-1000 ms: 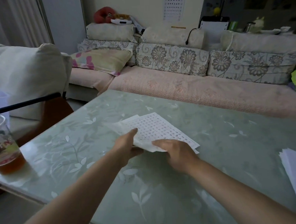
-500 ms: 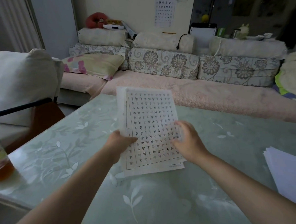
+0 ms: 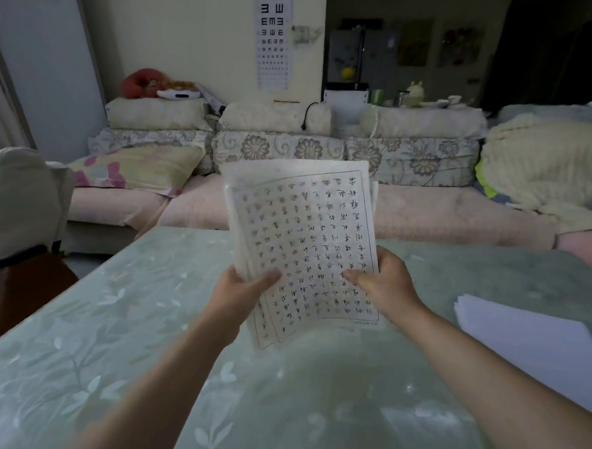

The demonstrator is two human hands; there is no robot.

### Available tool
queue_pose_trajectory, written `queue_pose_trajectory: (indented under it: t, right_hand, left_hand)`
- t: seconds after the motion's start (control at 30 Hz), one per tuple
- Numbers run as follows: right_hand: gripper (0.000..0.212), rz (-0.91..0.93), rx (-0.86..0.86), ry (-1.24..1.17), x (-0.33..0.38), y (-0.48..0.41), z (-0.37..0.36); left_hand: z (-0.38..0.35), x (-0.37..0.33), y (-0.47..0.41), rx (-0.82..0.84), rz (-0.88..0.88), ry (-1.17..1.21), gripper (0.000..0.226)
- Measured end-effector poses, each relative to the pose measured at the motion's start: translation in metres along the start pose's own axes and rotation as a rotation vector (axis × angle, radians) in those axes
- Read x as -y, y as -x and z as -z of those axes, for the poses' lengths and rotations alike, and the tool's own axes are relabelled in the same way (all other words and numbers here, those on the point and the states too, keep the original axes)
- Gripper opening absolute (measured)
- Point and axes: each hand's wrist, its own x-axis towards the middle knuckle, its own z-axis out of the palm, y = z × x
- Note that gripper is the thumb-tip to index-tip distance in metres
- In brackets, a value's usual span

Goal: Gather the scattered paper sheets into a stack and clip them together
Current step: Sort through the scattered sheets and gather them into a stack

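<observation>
I hold a bundle of paper sheets [image 3: 305,230] upright above the table, printed with a grid of handwritten characters. Its edges are slightly uneven, and the lower end curls toward me. My left hand [image 3: 243,289] grips the bundle's lower left side, thumb across the front. On the lower right side, my right hand [image 3: 383,281] grips it the same way. No clip is in view.
A pale green table [image 3: 129,336] with a leaf pattern lies below my arms. A pile of blank white paper [image 3: 534,356] lies at its right edge. A sofa [image 3: 441,216] with cushions runs behind the table; a chair [image 3: 16,211] stands at the left.
Both hands picked the sheets up off the table and raised them upright. The view tilted up, and the cup at the left went out of sight.
</observation>
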Motion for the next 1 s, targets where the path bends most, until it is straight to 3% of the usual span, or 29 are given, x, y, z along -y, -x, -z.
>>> queue_pose_trajectory:
  t: [0.17, 0.47, 0.7, 1.0]
  right_hand:
    - [0.047, -0.005, 0.066, -0.047, -0.002, 0.006, 0.024]
    - [0.029, 0.050, -0.026, -0.098, 0.014, 0.005, 0.037]
    - [0.026, -0.146, 0.060, 0.056, -0.009, 0.016, 0.033]
    - [0.033, -0.255, -0.005, 0.171, -0.014, 0.021, 0.099]
  left_hand:
    - [-0.035, -0.008, 0.009, -0.074, -0.112, 0.007, 0.023]
    - [-0.063, -0.025, 0.008, -0.315, -0.341, -0.034, 0.008]
    - [-0.077, -0.006, 0.011, -0.227, -0.194, -0.247, 0.010]
    - [-0.127, -0.018, 0.021, 0.110, -0.085, -0.427, 0.022]
